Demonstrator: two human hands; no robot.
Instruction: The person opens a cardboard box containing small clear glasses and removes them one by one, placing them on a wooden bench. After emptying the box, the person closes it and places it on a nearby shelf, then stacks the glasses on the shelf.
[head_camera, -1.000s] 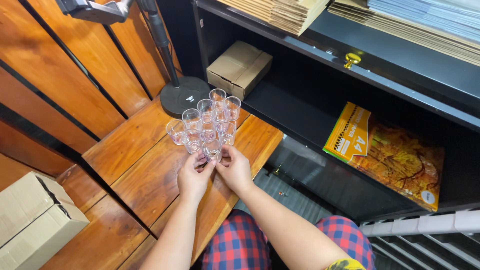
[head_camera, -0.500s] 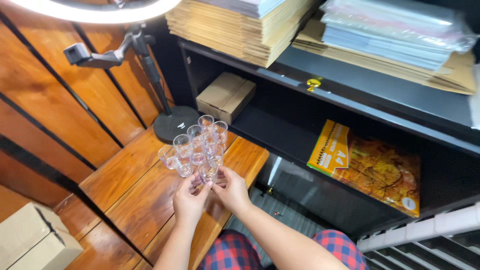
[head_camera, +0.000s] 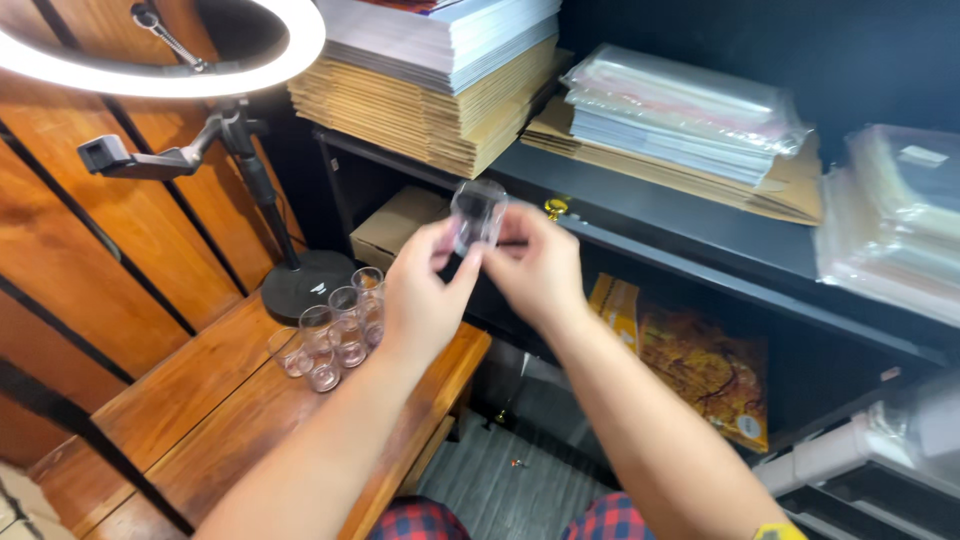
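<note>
Both hands are raised in front of the black shelf unit (head_camera: 700, 250), and between them they hold one small clear glass (head_camera: 478, 213). The left hand (head_camera: 425, 295) has its thumb and fingers closed on the left side of the glass, and the right hand (head_camera: 540, 270) has its fingertips closed on the right side, so the glass sits between the fingertips of both hands. The glass looks a little blurred, so I cannot tell if it is upright or tilted.

Below and to the left of the left hand's fingers, a group of other small clear glasses (head_camera: 335, 330) stands close together on the wooden table (head_camera: 200, 420). Behind these glasses is the round black base of a ring light stand (head_camera: 300, 285). Above the fingers, on top of the shelf, lies a stack of brown envelopes (head_camera: 420, 110). To the right of the right hand, lower in the shelf, leans a yellow printed package (head_camera: 700, 370).
</note>
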